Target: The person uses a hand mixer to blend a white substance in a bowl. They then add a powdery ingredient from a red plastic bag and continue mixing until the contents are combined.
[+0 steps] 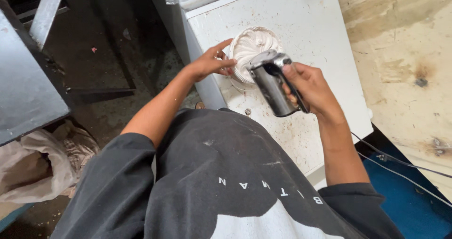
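Workshop setting, seen from above: white counter [310,32], speckled with brown spots and scuffs, runs from upper centre toward the lower right; bare plywood board [405,55] lies to its right, dark metal frame [28,79] and grimy floor to its left.

Item 1: round tub of white paste [252,48], standing open on the counter near its left edge. Paste surface swirled in ridges. Lies just ahead of both hands, between them and slightly toward the left one.

Item 2: shiny metal part [273,86], chrome-coloured, elongated with a rounded upper end. Long axis runs from the tub's near rim down toward the person's chest, tilted slightly to the right. Upper end overlaps the tub's lower right rim in this view; whether it touches the paste cannot be told.

Item 3: right hand [308,88], closed around the right side of the metal part, fingers wrapped behind it, thumb on top near the upper end.

Item 4: left hand [212,60], loosely open, holding nothing. Index finger stretched out toward the tub's left rim, remaining fingertips curled at the tub's near-left side. Nearer of the 2 hands to the paste.

Item 5: crumpled pale cloth [42,163], on the floor at lower left, well apart from the counter.

Item 6: 2 thin cables [400,166], crossing a blue surface [409,206] at lower right.
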